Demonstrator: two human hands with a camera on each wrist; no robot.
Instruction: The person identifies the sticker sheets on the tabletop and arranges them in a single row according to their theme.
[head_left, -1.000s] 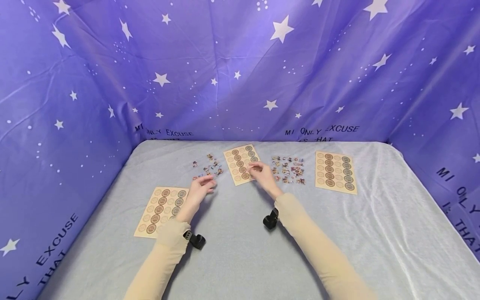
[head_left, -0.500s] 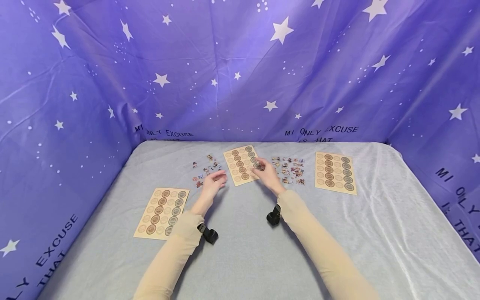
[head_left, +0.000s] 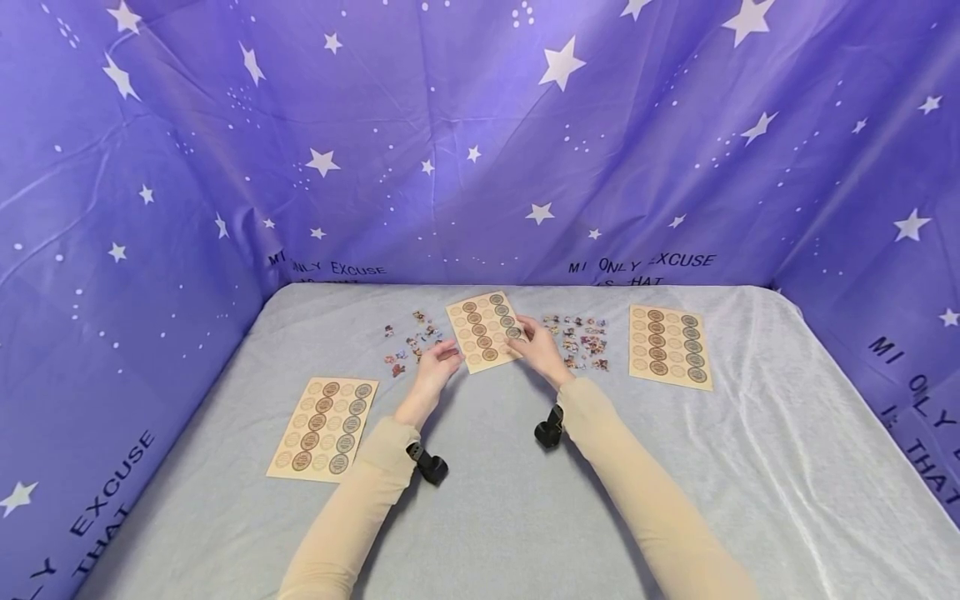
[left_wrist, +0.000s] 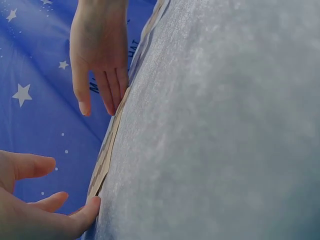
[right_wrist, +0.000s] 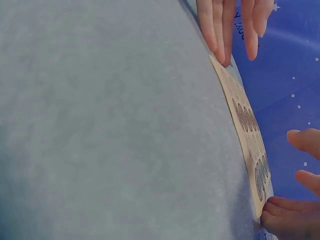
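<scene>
In the head view a cream sheet [head_left: 486, 332] printed with rows of brown and dark round stamps lies at the far middle of the table. My left hand [head_left: 433, 372] is at its lower left corner, with fingertips touching or very close to the edge. Along the right edge, my right hand [head_left: 538, 350] rests its fingers against the sheet. Both wrist views show the sheet [right_wrist: 245, 135] edge-on between the two hands, thumbs held apart from it. Small colourful figure pieces [head_left: 420, 337] lie left of the sheet, partly behind my left hand.
Another stamped sheet [head_left: 322, 429] lies front left, and one more [head_left: 670, 346] at the right. A group of small colourful pieces [head_left: 577, 340] lies just right of my right hand. Purple starry curtains [head_left: 480, 150] enclose the grey cloth-covered table [head_left: 495, 500].
My left hand has moved right, from near the front left sheet to the middle sheet's corner. My right hand has shifted slightly right, from over the sheet to its edge.
</scene>
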